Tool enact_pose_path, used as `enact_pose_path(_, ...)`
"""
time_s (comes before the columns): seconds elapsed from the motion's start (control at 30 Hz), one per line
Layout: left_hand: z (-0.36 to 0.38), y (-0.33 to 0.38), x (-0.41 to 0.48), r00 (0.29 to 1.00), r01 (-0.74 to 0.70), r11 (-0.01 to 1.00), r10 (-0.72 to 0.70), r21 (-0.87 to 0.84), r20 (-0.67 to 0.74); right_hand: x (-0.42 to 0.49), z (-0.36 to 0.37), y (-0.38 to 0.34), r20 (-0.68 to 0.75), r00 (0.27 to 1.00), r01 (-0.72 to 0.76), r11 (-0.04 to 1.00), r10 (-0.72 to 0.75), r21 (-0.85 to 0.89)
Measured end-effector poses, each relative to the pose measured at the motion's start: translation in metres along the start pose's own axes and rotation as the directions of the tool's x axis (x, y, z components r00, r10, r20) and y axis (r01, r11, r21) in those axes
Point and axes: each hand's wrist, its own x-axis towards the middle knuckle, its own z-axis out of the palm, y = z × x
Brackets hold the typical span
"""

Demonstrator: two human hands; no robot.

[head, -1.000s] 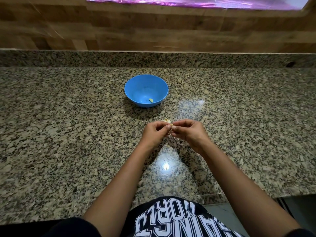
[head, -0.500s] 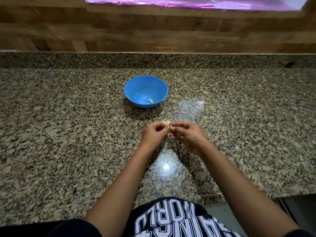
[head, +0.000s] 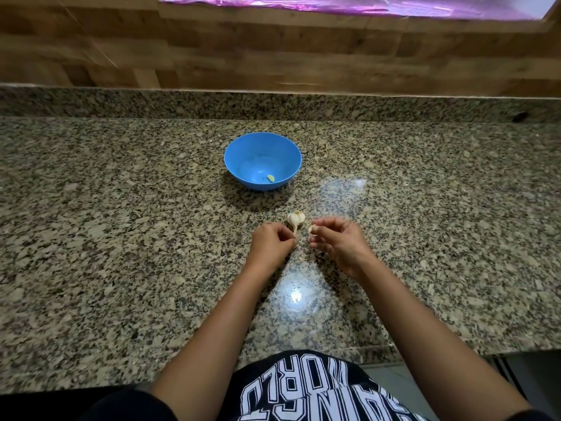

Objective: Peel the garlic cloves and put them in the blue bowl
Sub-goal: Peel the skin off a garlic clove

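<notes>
Left hand [head: 270,243] is pinching a garlic bulb [head: 296,218] by its stem. Right hand [head: 337,241], just apart from it, is pinching one clove [head: 311,229] w/ thumb & fingertips. The bulb's long axis is running away from the person, head pointing toward the bowl [head: 239,156] just beyond, which is holding one peeled clove [head: 270,178]. Risks: the thin stem snapping, or the small clove slipping out during peeling.
</notes>
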Motion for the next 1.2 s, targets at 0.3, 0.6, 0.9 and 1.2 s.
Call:
enact_pose_path(0.3, 0.004, 0.007, 0.001, 0.994, 0.088, 0.922, -0.056, -0.377, 0.094, 0.002, 0.0, 0.004, 0.126, 0.989, -0.084, 0.993, 0.073, 0.078)
enact_pose_path(0.6, 0.001, 0.008, 0.002, 0.991, 0.119, 0.887, -0.076, -0.446, 0.114, 0.0, 0.002, 0.0, 0.083, 0.996, 0.029, 0.984, -0.014, -0.175)
enact_pose_path(0.9, -0.001, 0.008, 0.003, 0.985, 0.167, 0.861, -0.12, -0.48, 0.126, 0.001, 0.007, 0.002, 0.059, 0.99, 0.141, 0.932, -0.128, -0.335)
enact_pose_path(1.2, 0.005, 0.013, 0.0, 1.0, 0.019, 0.979, -0.018, -0.202, 0.01, 0.002, 0.01, 0.008, 0.036, 0.996, 0.09, 0.975, -0.084, -0.202)
